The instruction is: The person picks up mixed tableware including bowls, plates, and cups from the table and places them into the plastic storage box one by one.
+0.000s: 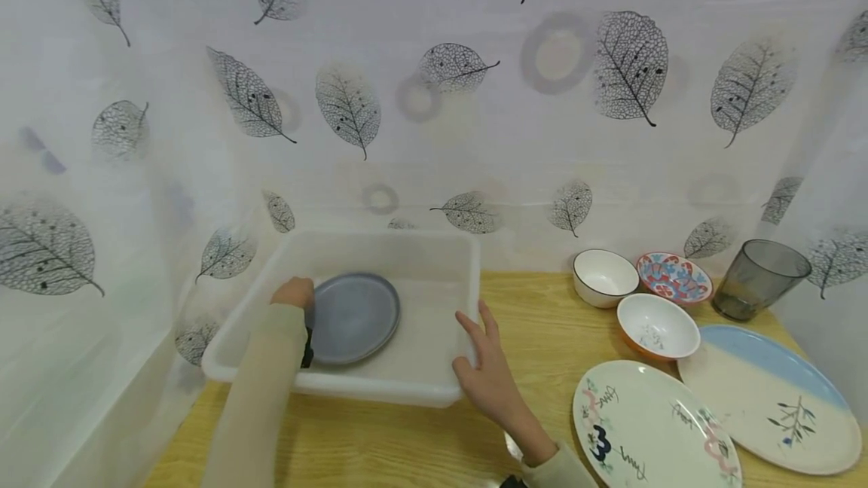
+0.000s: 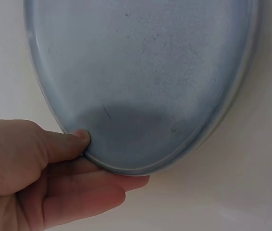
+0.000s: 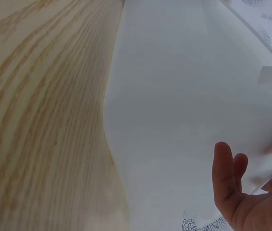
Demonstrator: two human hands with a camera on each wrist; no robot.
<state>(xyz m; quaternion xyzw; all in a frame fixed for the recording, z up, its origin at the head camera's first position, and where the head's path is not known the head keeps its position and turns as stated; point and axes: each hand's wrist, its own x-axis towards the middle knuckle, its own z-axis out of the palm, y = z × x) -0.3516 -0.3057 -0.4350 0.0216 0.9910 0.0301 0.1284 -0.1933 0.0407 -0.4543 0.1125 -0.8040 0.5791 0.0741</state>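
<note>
Grey plate [image 1: 359, 318] | pinched between left thumb [image 2: 65, 146] and fingers [image 2: 85, 204] | inside white tub [image 1: 380, 388]

I count three plates from here: one round, flat grey plate [image 1: 356, 318] left of centre in the frame, plus two oval ones at lower right, a white floral-patterned plate [image 1: 654, 420] and a cream plate with a blue end [image 1: 773, 398]. There are two white round bowls at right, one dark-rimmed bowl [image 1: 605, 277] and one orange-sided bowl [image 1: 658, 326]. Singles: one red-and-blue patterned dish [image 1: 674, 277], one smoky translucent tumbler [image 1: 759, 281], one white rectangular tub [image 1: 366, 390], one yellowish wood-grain table [image 1: 536, 322].
</note>
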